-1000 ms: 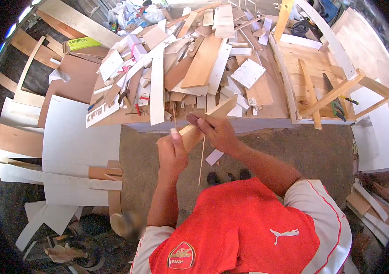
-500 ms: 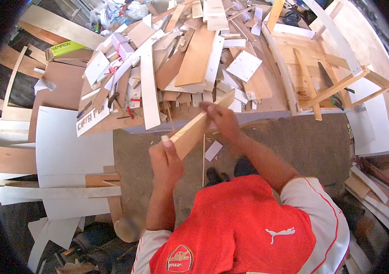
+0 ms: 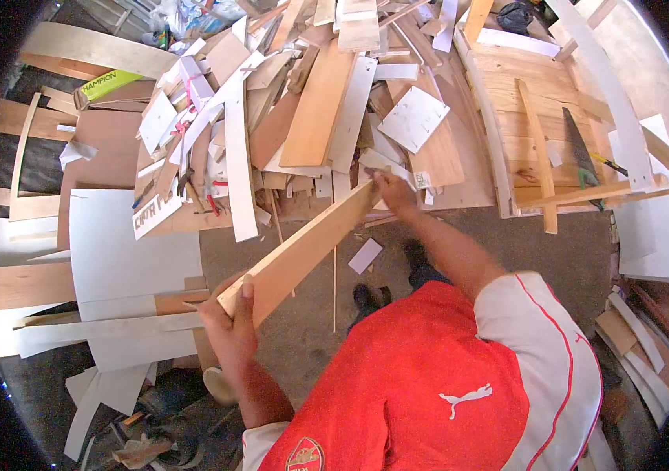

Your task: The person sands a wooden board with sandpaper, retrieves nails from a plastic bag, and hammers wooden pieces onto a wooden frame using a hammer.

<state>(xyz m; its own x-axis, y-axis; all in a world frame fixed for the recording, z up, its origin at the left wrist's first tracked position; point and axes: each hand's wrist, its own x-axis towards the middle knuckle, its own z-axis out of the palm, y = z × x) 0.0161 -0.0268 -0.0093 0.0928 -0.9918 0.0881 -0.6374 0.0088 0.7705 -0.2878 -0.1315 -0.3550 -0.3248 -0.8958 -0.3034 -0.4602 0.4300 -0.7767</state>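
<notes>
A long light wooden board (image 3: 303, 251) is held slanting in front of the red shirt, its near end low on the left and its far end up by the bench. My left hand (image 3: 232, 318) grips the near end, with the thumb on the board's face. At the far end my right hand (image 3: 394, 193) is closed; a small dark piece shows at its fingertips, too small to make out. Beyond the board lies a heap of wood offcuts (image 3: 319, 110) on the workbench.
A wooden frame (image 3: 535, 149) with a green-handled saw (image 3: 580, 157) stands at the right. On the bench's left are a hammer (image 3: 187, 177) and a lettered board (image 3: 157, 213). White panels (image 3: 134, 259) lie at the left. A white offcut (image 3: 365, 256) is on the floor.
My left hand has moved down and left with the board's near end, so more of the board shows. My right hand has shifted slightly right, staying at the far end. The head view has shifted.
</notes>
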